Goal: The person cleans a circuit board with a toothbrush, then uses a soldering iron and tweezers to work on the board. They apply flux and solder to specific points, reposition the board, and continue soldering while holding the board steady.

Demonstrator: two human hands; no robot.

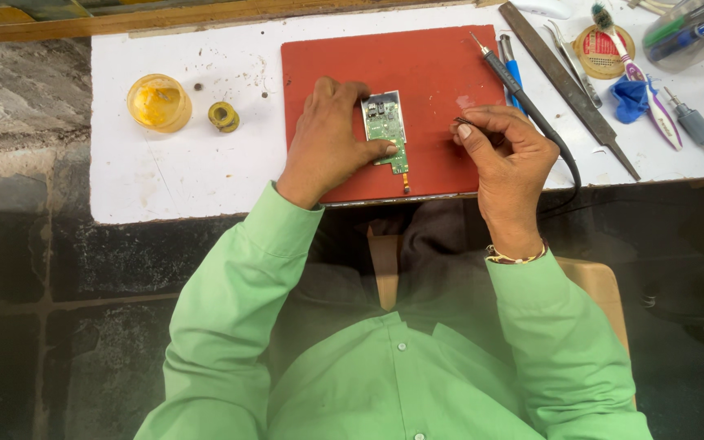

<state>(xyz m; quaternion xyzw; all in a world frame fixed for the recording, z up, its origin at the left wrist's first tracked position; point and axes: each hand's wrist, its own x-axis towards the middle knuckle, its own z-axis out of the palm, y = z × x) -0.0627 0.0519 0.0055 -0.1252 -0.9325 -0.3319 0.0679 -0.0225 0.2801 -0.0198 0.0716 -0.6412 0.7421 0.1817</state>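
A small green circuit board (387, 126) lies on a red mat (425, 65) on the white worktop. My left hand (327, 138) pins the board down, fingers on its top edge and thumb on its lower right side. To the right of the board, my right hand (507, 155) is closed on thin dark tweezers (464, 123) whose tips point left toward the board. A soldering iron (515, 85) lies across the mat's right edge, its cable running under my right hand.
A yellow flux pot (159, 103) and a small solder spool (223, 116) sit left of the mat. Right of it lie a metal file (568, 85), tweezers (574, 61), a toothbrush (641, 77), a blue cloth (631, 98), a round tin (600, 49) and a screwdriver (701, 130).
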